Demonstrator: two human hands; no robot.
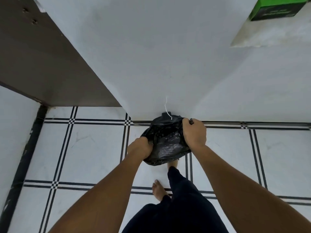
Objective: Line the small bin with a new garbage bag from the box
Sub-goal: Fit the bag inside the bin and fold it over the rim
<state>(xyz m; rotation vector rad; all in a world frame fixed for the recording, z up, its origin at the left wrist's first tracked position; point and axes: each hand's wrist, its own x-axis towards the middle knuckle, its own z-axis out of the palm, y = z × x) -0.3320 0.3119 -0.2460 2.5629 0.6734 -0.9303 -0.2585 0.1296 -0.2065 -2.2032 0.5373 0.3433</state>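
Just right of the frame's centre, the right hand (195, 133) curls its fingers over the right edge of a black garbage bag (166, 142), gripping the crinkled plastic, with a small dark bit of it poking up between thumb and finger. To its lower left, the left hand (139, 147) clutches the opposite edge of the same bag, fingers tucked into the plastic, so the bag is stretched open between the two hands and its glossy inside shows. The small bin (165, 114) is almost wholly hidden under the bag; only a dark stub shows at the bag's upper edge, against the foot of the white wall (151, 56), where a thin white thread (166, 106) hangs. Below the bag, bare feet and dark trousers (181, 199) stand on a white tiled floor (94, 148) crossed by double black lines. A brown panel (42, 64) slants across the upper left of the frame. In the upper right corner a green box (276, 10) sits on a pale ledge (269, 34), well apart from the hands.
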